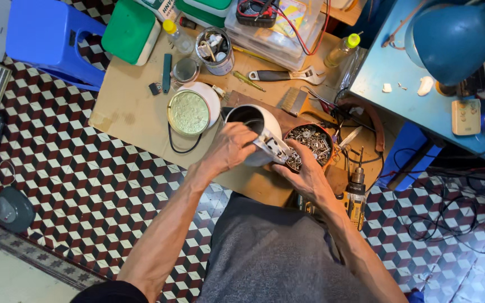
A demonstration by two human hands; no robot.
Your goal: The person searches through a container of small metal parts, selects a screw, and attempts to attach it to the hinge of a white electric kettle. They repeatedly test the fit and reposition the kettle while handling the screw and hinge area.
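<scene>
My left hand (pixel 230 147) grips a white and grey kettle-like body (pixel 257 124) by its rim and side, holding it tilted above a sheet of cardboard (pixel 130 106). My right hand (pixel 306 171) supports the body from below at its metal bracket (pixel 274 148), fingers curled under it. A round tin full of screws and small metal parts (pixel 313 141) sits right beside the right hand. A round white lid with a greenish inner face (pixel 190 112) lies to the left of the body.
On the cardboard lie an adjustable wrench (pixel 287 75), a screwdriver (pixel 248 81), a brush (pixel 294 101), a can of small parts (pixel 215 51) and two bottles. A cordless drill (pixel 356 193) lies at my right knee. A blue stool (pixel 49 36) and a blue table (pixel 416 95) flank the patterned tile floor.
</scene>
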